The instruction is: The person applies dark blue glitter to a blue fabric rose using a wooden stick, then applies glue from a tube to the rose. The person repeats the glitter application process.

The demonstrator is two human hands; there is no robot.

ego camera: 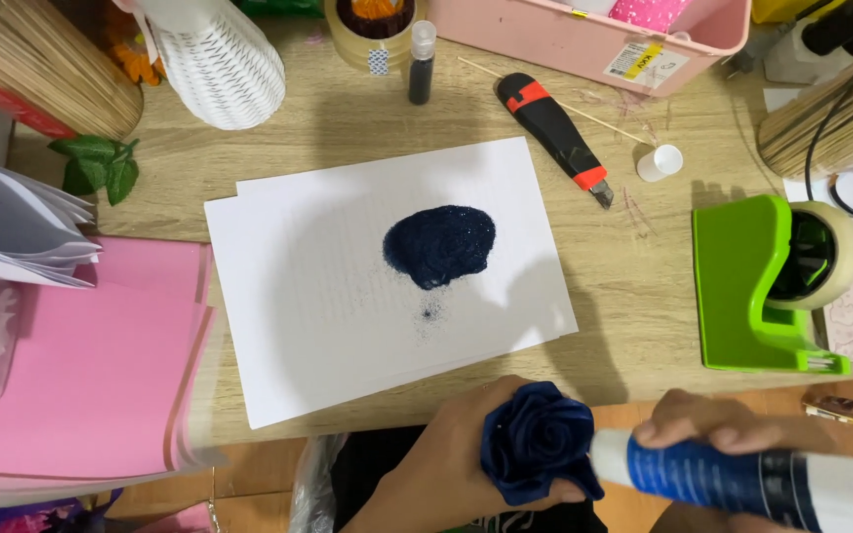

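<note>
My left hand [446, 464] grips a dark blue fabric rose [537, 439] at the near edge of the table. My right hand [718, 429] holds a blue and white glue stick [733, 479], its tip pressed against the rose's right side. On the white paper sheet [328, 316] in the middle of the table lies a pile of dark blue glitter [439, 245], with a few loose specks just below it.
A red and black utility knife [555, 133], a small white cap [659, 162] and a glitter vial [422, 64] lie beyond the paper. A green tape dispenser [757, 286] stands at the right, pink paper sheets [81, 375] at the left, a pink box [594, 30] at the back.
</note>
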